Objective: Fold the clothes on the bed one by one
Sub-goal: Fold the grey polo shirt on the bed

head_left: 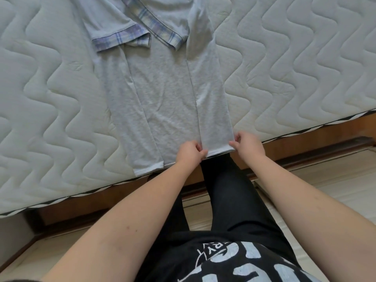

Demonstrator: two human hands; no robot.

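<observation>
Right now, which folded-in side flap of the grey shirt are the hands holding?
The right-hand flap: left hand and right hand pinch its hem. The left-hand flap lies untouched.

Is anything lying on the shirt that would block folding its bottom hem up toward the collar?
Nothing visible. The left hand and right hand pinch the hem of the shirt, whose panels and sleeve lie flat.

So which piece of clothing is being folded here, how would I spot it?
Look at the white quilted mattress. Lying flat across it is a pale grey shirt, sides folded inward, both hands pinching its near hem at the bed's edge. Its blue plaid collar and sleeve cuff mark it.
</observation>
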